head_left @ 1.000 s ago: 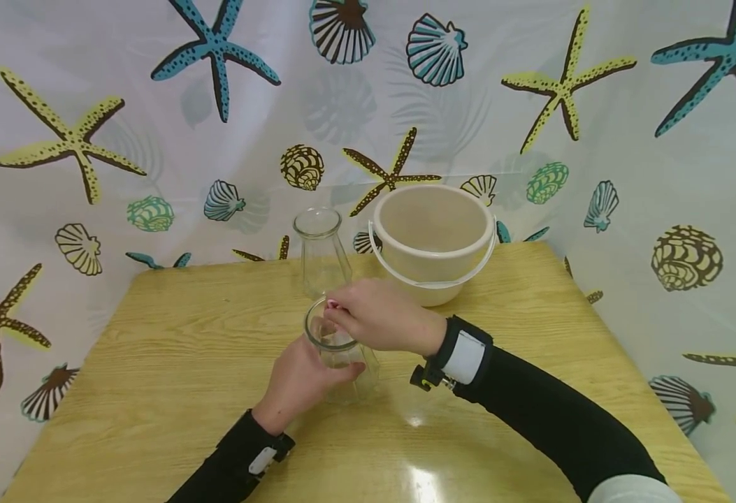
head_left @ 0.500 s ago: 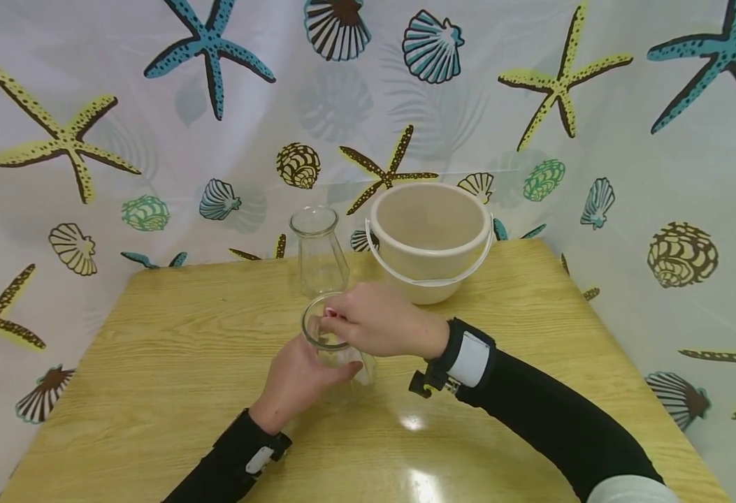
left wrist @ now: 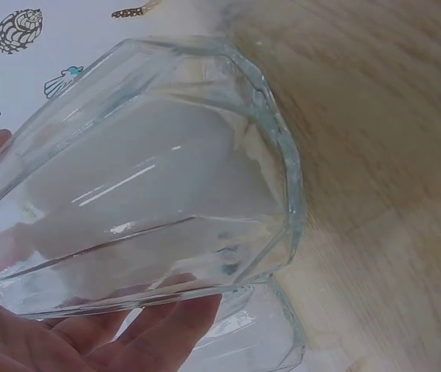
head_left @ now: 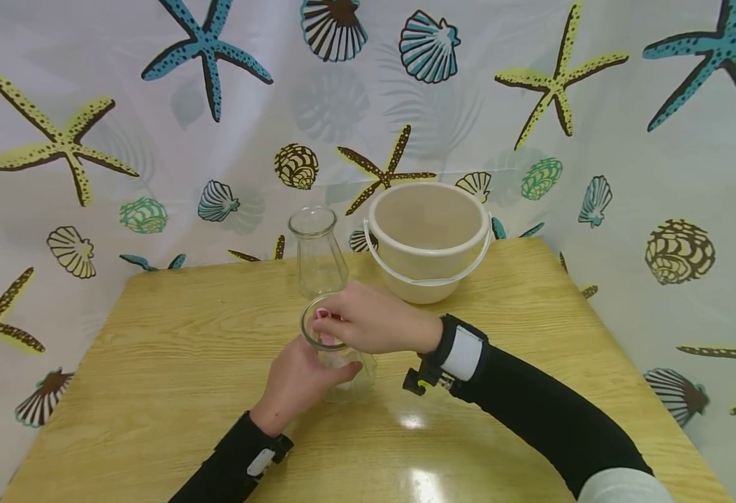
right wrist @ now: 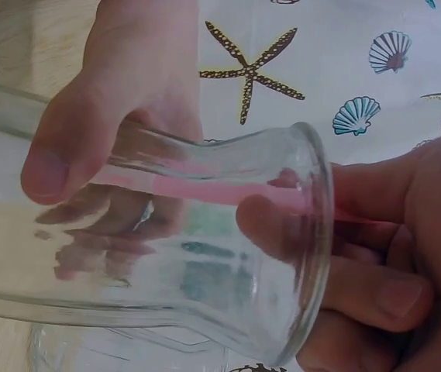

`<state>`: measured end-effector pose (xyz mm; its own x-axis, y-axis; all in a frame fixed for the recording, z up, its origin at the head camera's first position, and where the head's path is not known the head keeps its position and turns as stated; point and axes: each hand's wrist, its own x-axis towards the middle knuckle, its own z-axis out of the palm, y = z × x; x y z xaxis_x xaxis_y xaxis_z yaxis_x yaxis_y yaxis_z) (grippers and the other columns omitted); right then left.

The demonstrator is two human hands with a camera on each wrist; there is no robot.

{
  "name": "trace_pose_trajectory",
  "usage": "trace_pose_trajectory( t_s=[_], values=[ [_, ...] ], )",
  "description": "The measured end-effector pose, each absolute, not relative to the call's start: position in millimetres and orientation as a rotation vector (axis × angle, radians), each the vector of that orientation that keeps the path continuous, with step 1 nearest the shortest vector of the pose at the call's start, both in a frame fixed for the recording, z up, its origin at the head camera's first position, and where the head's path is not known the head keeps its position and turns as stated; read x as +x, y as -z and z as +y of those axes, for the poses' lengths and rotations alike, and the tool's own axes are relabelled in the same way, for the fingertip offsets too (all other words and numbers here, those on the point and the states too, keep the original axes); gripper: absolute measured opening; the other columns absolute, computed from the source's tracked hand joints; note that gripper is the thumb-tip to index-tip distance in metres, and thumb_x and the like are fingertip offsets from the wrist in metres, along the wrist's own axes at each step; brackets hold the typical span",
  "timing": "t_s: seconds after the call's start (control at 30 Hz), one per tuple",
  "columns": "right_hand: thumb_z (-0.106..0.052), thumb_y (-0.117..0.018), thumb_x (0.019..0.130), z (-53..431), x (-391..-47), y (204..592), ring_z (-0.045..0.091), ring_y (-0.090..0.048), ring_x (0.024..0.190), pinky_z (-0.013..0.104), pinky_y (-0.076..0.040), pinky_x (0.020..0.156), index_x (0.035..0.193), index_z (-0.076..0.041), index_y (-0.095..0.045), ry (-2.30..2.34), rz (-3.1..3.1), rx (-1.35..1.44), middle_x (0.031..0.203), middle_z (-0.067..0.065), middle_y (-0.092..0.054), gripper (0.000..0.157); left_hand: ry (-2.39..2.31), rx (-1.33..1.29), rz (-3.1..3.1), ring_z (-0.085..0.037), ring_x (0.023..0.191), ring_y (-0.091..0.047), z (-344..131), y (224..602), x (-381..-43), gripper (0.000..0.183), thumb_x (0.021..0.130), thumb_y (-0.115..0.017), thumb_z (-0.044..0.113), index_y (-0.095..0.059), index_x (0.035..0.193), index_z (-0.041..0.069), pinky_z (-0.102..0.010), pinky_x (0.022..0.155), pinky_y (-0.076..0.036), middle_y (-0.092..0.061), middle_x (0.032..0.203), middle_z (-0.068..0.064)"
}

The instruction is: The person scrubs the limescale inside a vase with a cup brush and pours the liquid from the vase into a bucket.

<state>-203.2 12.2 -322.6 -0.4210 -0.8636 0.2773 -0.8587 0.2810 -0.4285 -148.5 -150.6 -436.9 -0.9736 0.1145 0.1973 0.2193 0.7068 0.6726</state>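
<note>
My left hand (head_left: 298, 384) grips a clear faceted glass vase (head_left: 365, 381) round its side, thumb across the near face. Over the vase's mouth, my right hand (head_left: 374, 321) curls its fingers round a slim pink handle (right wrist: 220, 192), with fingertips inside the rim. The handle runs lengthwise into the vase, seen through the glass in the right wrist view. Deeper inside, a whitish mass (left wrist: 150, 170) shows through the wall in the left wrist view; its kind I cannot tell. The vase leans slightly, its base low over the table.
Just behind the held vase stands a second glass vase (head_left: 320, 262) of the same shape. To its right is a cream bucket (head_left: 430, 272) with a white bail handle. Both stand on a wooden table (head_left: 172, 349) backed by a seashell-and-starfish curtain (head_left: 242, 147).
More of the pink handle shows at the vase's mouth now, as my right hand has turned slightly. My left hand keeps its grip. The head view has shifted a little.
</note>
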Motion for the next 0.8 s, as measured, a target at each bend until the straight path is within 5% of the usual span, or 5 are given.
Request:
trace_pose_trajectory(
  t_s=[0.3, 0.8],
  values=[
    [-0.026, -0.057, 0.097, 6.9, -207.3, 326.7, 0.003, -0.038, 0.048, 0.019, -0.031, 0.045, 0.076, -0.019, -0.057, 0.705, 2.685, -1.649, 0.058, -0.008, -0.042, 0.022, 1.139, -0.227, -2.767, -0.006, 0.082, -0.055, -150.4, 437.5, -148.3, 0.076, 0.067, -0.074, 0.063, -0.048, 0.128, 0.025, -0.035, 0.062, -0.049, -0.063, 0.1, 0.007],
    [-0.027, -0.052, 0.098, 10.1, -203.3, 322.6, 0.007, -0.045, 0.052, 0.022, -0.033, 0.042, 0.076, -0.018, -0.053, 0.43, 2.84, -1.525, 0.06, -0.005, -0.046, 0.024, 1.126, -0.258, -2.769, -0.006, 0.095, -0.055, -150.0, 438.1, -148.8, 0.085, 0.069, -0.073, 0.063, -0.041, 0.138, 0.027, -0.039, 0.07, -0.052, -0.062, 0.118, 0.0]
  ],
)
